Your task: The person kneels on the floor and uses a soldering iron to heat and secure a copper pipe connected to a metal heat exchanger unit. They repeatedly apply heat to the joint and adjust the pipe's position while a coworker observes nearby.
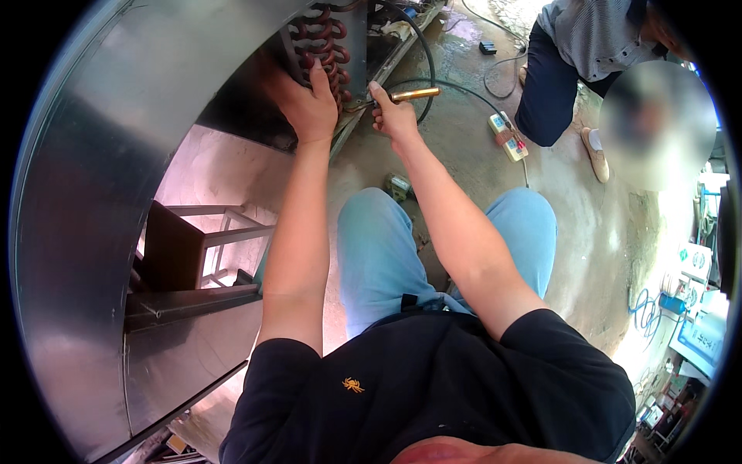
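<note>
My left hand (308, 108) grips the side of a reddish copper coil assembly (325, 35) inside a metal cabinet (77, 216), thumb over the coils and the other fingers partly hidden in shadow. My right hand (393, 116) is closed on a gold-handled tool (416, 93), whose far end lies near the lower end of the coils; the contact there is too small to make out. A black hose loops down just right of the coils, behind the tool.
A co-worker (583, 42) kneels at upper right. On the floor are a power strip (507, 136) with cords, a small black object (487, 48) and a green object (398, 185) by my knees. A stool-like frame (224, 237) stands at left; clutter (688, 301) lines the right.
</note>
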The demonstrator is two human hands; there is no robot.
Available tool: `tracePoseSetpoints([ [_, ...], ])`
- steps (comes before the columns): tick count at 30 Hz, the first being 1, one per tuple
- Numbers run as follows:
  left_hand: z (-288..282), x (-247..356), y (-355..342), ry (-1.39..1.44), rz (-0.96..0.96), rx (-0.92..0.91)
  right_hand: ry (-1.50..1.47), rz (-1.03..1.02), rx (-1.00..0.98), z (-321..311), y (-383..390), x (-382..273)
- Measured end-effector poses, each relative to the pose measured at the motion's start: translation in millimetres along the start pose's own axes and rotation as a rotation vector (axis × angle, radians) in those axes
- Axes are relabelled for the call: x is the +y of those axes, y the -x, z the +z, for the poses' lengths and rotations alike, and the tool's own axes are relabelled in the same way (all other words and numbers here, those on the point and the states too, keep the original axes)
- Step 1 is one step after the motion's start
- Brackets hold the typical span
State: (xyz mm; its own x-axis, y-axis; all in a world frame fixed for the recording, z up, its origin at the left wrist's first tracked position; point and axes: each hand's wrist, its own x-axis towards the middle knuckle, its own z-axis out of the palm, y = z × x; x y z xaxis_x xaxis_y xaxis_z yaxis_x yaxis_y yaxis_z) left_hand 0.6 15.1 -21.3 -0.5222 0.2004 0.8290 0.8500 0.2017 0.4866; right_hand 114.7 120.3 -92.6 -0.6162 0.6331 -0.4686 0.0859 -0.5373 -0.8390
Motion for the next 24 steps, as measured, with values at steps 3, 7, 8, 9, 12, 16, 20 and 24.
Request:
tracePoseSetpoints([
  [3,-3.1,2.1,-0.3,-0.018,0.007,-0.011,-0.067,-0.094,0.086,15.8,1.3,4.6],
  [7,-3.7,-0.6,0.9,-0.126,0.014,-0.023,-0.181,-0.045,-0.008,5.1,7.1,9.9],
  [8,-5.0,-0.2,0.5,-0.141,0.004,-0.033,-0.166,-0.018,-0.039,-4.9,11.5,10.1],
  [9,-5.7,1.0,-0.1,-0.154,-0.005,-0.042,-0.15,0.006,-0.068,-16.5,15.5,10.8],
  [12,-14.6,4.2,1.1,-0.192,-0.008,-0.11,-0.048,0.02,-0.077,-41.1,19.2,8.0],
  [16,-32.4,12.4,7.5,-0.314,0.02,-0.2,0.062,-0.07,-0.128,-49.6,13.1,-9.5],
  [20,-57.1,36.6,13.8,-0.445,0.067,-0.291,0.274,0.014,-0.257,-55.9,18.5,-29.5],
  [24,-82.6,67.3,31.9,-0.484,0.068,-0.419,0.377,-0.336,-0.275,-55.2,40.7,-62.7],
])
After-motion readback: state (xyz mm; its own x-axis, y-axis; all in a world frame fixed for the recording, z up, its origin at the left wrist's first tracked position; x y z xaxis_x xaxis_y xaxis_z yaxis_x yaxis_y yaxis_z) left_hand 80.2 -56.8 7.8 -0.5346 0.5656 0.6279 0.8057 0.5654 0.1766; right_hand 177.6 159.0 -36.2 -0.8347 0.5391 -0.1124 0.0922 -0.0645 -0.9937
